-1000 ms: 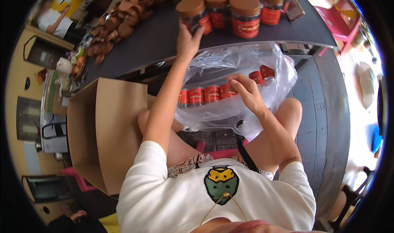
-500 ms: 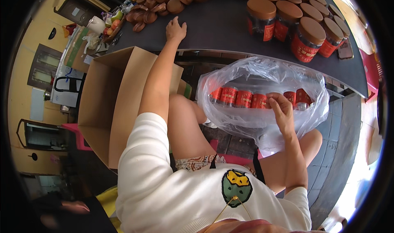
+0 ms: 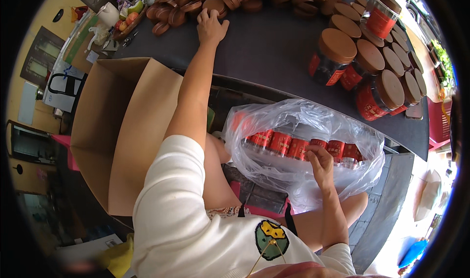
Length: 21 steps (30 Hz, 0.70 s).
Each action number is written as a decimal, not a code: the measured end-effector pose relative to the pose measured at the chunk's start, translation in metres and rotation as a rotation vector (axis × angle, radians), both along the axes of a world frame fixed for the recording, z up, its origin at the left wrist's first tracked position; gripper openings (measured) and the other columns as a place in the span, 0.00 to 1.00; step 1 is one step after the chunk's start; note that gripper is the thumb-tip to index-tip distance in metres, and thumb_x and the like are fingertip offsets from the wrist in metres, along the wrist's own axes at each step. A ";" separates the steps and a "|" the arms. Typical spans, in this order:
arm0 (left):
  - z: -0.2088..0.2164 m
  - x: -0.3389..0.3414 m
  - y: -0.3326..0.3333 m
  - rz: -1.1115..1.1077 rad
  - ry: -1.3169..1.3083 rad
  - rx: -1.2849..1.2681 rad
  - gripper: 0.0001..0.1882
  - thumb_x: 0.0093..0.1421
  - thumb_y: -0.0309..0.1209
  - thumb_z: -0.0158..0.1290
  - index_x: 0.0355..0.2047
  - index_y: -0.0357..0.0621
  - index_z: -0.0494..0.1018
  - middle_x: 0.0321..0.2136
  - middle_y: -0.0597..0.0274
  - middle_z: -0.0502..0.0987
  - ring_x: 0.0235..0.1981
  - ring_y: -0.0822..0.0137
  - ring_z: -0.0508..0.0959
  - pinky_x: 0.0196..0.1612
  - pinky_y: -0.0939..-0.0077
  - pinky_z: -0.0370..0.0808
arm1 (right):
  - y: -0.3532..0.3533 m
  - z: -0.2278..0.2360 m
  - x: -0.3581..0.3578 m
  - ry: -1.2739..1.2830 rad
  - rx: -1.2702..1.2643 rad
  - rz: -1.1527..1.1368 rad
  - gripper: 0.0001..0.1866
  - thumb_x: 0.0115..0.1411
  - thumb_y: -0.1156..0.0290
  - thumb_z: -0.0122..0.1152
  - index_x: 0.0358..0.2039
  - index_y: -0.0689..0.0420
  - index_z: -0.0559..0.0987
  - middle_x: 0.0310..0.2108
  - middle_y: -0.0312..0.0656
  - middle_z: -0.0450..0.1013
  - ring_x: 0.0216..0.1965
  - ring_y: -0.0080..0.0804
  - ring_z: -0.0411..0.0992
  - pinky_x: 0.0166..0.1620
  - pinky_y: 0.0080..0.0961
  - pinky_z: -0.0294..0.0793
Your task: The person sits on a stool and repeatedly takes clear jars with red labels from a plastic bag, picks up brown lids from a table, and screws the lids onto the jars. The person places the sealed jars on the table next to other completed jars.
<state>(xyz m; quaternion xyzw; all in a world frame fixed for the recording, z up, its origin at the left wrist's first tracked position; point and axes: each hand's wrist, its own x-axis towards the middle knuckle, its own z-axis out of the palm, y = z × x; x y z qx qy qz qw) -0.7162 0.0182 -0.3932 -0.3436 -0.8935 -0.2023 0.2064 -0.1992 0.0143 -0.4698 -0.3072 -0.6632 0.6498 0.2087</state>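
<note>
My left hand (image 3: pixel 212 31) reaches to the far side of the dark table, fingers apart. Its fingertips rest at the near edge of a brown round lid (image 3: pixel 214 4) in a heap of such lids. Low in front of me, my right hand (image 3: pixel 321 164) is inside a clear plastic bag (image 3: pixel 267 173). Its thumb and fingers are drawn together against a row of clear jars with red labels (image 3: pixel 280 144). Whether they pinch one jar's edge I cannot tell. No lids show on the jars in the bag.
Lidded jars (image 3: pixel 338 45) crowd the table's right side, one jar (image 3: pixel 380 14) stacked on top. A phone (image 3: pixel 414 112) lies by them. An open cardboard box (image 3: pixel 142 141) stands beside my left arm. A fruit basket (image 3: pixel 128 26) is at the far left of the dark table (image 3: pixel 267 48).
My left hand has moved forward to the lid heap and now touches it. My right hand has shifted left along the jar row. The whole view has tilted.
</note>
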 end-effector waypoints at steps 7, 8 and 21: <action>0.006 0.013 -0.007 -0.346 0.138 0.159 0.22 0.50 0.47 0.61 0.14 0.42 0.72 0.61 0.48 0.60 0.58 0.48 0.64 0.54 0.58 0.69 | 0.003 0.002 -0.001 -0.069 0.067 0.017 0.10 0.62 0.74 0.54 0.41 0.65 0.77 0.29 0.36 0.74 0.32 0.19 0.70 0.38 0.18 0.70; 0.010 0.022 -0.010 -0.377 0.074 0.166 0.23 0.47 0.46 0.65 0.12 0.42 0.71 0.61 0.49 0.61 0.54 0.49 0.69 0.52 0.59 0.71 | 0.004 0.001 -0.001 -0.060 0.081 0.023 0.10 0.62 0.74 0.54 0.41 0.65 0.77 0.29 0.36 0.74 0.32 0.19 0.70 0.38 0.18 0.70; 0.002 0.069 -0.043 -0.566 -1.017 0.908 0.22 0.64 0.43 0.51 0.47 0.35 0.69 0.55 0.48 0.66 0.56 0.53 0.70 0.55 0.61 0.70 | -0.009 0.006 -0.005 0.000 0.223 -0.017 0.09 0.58 0.74 0.57 0.37 0.65 0.79 0.24 0.40 0.75 0.26 0.20 0.71 0.31 0.19 0.71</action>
